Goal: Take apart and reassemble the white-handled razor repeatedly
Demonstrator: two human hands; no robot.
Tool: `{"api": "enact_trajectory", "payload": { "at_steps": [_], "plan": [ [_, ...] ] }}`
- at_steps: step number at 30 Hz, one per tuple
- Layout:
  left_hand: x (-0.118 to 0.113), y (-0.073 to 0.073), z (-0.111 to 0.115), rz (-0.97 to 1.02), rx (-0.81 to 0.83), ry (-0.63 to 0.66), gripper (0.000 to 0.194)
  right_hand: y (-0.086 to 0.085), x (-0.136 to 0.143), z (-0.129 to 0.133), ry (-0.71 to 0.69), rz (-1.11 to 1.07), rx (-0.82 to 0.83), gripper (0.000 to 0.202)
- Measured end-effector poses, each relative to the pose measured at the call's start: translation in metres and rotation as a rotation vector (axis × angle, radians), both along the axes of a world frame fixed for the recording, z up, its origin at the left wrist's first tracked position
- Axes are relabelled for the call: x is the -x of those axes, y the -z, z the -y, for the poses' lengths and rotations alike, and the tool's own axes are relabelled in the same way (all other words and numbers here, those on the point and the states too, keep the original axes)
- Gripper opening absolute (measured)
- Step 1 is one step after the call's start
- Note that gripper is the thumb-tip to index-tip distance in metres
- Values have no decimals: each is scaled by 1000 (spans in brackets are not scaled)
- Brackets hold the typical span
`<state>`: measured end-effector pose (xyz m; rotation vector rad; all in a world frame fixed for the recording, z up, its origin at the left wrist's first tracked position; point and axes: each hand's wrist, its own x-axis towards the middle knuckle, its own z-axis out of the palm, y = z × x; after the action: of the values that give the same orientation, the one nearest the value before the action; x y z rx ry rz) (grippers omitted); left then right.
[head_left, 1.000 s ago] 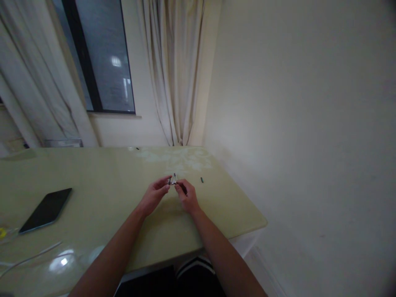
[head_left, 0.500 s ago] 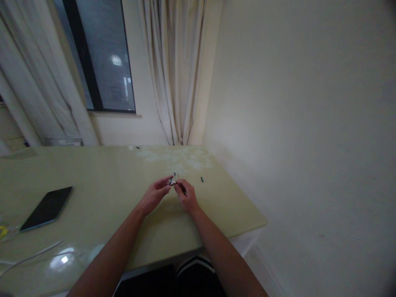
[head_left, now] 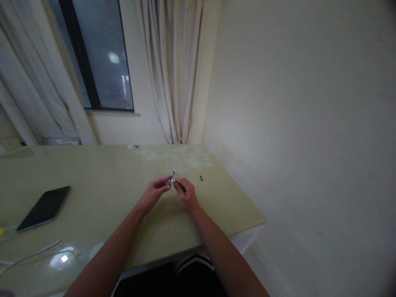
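My left hand (head_left: 155, 192) pinches a small white and dark piece (head_left: 171, 181) between thumb and fingers; it is too small to name. Close beside it, my right hand (head_left: 186, 195) is closed around a thin dark stick-like tool (head_left: 182, 187), its tip pointing at the white piece. Just beyond my fingers a small slim dark and white item (head_left: 174, 174) shows on the table. To the right of my right hand lies a small dark green piece (head_left: 201, 178). Both hands are over the pale green tabletop (head_left: 173, 235).
A black tablet (head_left: 45, 208) lies on the left of the table. White cables (head_left: 34, 253) run near the front left, and something yellow (head_left: 1, 230) sits at the left edge. A tiny dark piece (head_left: 136, 146) lies at the far edge. A wall (head_left: 293, 136) stands to the right.
The view has shifted slightly. My hands stay together at the same place; the dark tool in my right hand shows more plainly against the white piece.
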<state>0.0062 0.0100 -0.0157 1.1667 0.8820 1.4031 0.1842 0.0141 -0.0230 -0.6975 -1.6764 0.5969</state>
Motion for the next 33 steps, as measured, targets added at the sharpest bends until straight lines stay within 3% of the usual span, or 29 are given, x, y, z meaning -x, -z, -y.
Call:
{"api": "enact_trajectory", "payload": {
  "at_steps": [22, 33],
  "plan": [
    [-5, -6, 7, 93, 17, 23, 58, -5, 1, 8, 24, 11, -45, 24],
    [-6, -12, 12, 41, 37, -59, 55, -28, -6, 15, 4, 57, 4, 28]
  ]
}}
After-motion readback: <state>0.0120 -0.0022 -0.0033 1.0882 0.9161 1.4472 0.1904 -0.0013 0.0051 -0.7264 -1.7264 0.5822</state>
